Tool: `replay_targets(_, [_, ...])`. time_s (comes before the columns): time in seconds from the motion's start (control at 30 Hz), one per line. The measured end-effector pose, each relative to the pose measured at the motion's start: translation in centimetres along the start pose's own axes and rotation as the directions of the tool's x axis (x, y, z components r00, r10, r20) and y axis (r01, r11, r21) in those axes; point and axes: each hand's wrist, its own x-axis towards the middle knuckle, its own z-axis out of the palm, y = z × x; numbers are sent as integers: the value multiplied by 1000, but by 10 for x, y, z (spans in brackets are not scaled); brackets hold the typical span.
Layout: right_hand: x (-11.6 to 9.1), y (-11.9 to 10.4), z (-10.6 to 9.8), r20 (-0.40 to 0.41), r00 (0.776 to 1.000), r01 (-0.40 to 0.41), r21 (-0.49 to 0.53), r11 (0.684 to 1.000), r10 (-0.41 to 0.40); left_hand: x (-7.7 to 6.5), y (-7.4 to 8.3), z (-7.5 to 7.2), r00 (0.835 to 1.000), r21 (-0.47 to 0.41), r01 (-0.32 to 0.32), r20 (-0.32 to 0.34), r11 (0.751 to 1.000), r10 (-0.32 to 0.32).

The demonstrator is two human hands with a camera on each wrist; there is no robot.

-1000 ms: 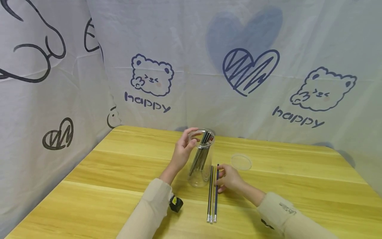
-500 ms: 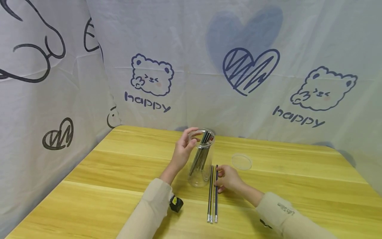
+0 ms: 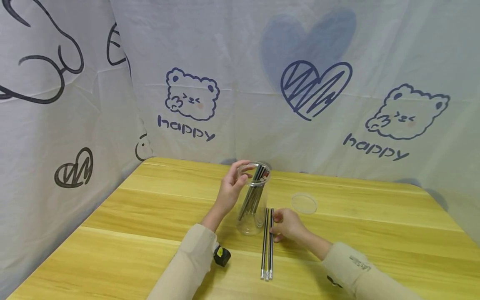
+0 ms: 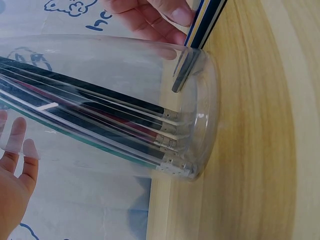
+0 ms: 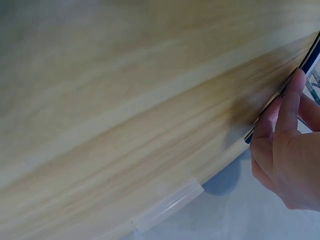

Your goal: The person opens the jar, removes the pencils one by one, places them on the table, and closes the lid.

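A tall clear plastic jar (image 3: 250,228) stands on the table with several pencils (image 3: 252,200) leaning inside, their eraser ends at the bottom (image 4: 167,142). My left hand (image 3: 229,189) grips the jar near its rim, thumb in front and fingers behind. Right of the jar, three pencils lie side by side on the table, eraser ends toward me. My right hand (image 3: 288,224) pinches the rightmost pencil (image 3: 271,258) near its far end. The middle pencil (image 3: 267,260) shows a yellow stripe, and the left pencil (image 3: 263,258) is dark with a light stripe.
A round clear lid (image 3: 304,203) lies on the wooden table (image 3: 142,216) to the right of the jar. A dark wrist device (image 3: 222,256) hangs under the left sleeve. Printed white cloth (image 3: 240,83) hangs behind the table.
The rightmost pencil has shifted slightly toward me and rolled, its far end now level with the others. My right hand moved with it a little; the left hand and jar have stayed put.
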Motion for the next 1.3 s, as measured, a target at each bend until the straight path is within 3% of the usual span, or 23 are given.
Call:
replay_targets(0.2, [2, -3, -5, -15, 1000, 5, 11, 1000, -5, 0, -1, 0, 1000, -2, -2, 2, 1000, 2])
replay_targets(0.47, [2, -16, -16, -8, 996, 84, 11, 996, -84, 1, 0, -1, 1000, 24, 14, -4, 1000, -14])
replay_targets(0.83, [2, -35, -29, -95, 976, 197, -8, 980, -196, 1, 1, -1, 1000, 27, 10, 4, 1000, -10])
replay_targets(1.13, [-1, -49, -43, -119, 937, 326, -46, 944, -329, 1, 1, 0, 1000, 35, 18, -8, 999, -17])
replay_targets(1.3, [-2, -59, -50, -118, 878, 451, -116, 885, -463, 1, 1, 0, 1000, 27, 7, -7, 1000, -7])
